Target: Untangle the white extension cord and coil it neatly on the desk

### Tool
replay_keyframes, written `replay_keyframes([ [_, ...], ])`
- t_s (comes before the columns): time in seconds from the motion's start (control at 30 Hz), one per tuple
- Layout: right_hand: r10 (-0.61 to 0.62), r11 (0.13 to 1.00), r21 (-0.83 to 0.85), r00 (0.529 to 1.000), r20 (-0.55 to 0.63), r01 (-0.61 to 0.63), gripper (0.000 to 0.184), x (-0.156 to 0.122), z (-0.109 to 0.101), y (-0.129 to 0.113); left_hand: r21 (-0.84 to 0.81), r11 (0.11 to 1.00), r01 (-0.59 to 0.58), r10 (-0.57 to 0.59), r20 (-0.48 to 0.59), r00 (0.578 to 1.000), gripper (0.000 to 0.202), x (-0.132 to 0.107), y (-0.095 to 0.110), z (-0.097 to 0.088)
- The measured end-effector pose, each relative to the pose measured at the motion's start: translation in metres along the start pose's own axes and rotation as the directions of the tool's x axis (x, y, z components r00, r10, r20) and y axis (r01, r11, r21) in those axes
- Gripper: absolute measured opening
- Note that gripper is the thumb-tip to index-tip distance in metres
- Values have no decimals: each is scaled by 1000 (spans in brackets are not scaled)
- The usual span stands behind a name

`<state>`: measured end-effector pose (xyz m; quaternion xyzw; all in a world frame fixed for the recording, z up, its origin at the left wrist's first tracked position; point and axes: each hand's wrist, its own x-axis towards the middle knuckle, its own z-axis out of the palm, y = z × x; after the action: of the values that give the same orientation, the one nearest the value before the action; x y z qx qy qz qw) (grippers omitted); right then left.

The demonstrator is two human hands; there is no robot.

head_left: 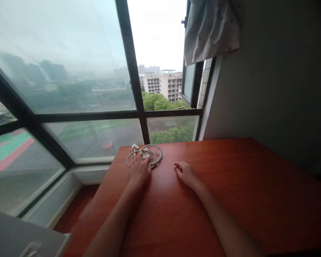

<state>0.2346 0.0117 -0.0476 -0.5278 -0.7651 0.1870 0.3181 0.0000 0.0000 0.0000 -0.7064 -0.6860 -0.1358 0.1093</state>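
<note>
A coiled white cable (155, 154) with white plugs lies near the far left corner of a reddish-brown wooden table (230, 185). My left hand (139, 170) rests palm down on the near part of the coil, fingers flat on the cable. My right hand (186, 174) lies on the bare tabletop a short way to the right of the cable, fingers loosely curled, holding nothing.
Large dark-framed windows (133, 85) stand just behind and left of the table, one pane open at the upper right. A grey cloth (211, 30) hangs there. A plain wall (278, 78) borders the table's right side. A white ledge (29, 246) sits at lower left.
</note>
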Motion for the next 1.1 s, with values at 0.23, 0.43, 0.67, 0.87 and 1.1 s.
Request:
replay_keyframes([
  [0.23,-6,1000,-5,1000,2,6,27,-1,-2,-3,-34,999,3,-3,8,1000,24,-1,0,-2],
  [0.43,-8,1000,-8,1000,-3,8,27,-1,-3,-4,-28,1000,-2,2,3,1000,22,-2,2,-3],
  [0.67,-8,1000,-3,1000,-6,8,28,-1,-4,-6,-3,1000,18,-18,-16,1000,24,-7,10,-1],
  [0.87,-7,1000,4,1000,2,7,29,-1,-3,-6,-13,1000,-5,5,-34,999,22,-6,9,1],
  [1.1,1,999,50,1000,-25,1,32,3,-7,4,-65,997,-51,50,-10,999,18,-11,23,-5],
])
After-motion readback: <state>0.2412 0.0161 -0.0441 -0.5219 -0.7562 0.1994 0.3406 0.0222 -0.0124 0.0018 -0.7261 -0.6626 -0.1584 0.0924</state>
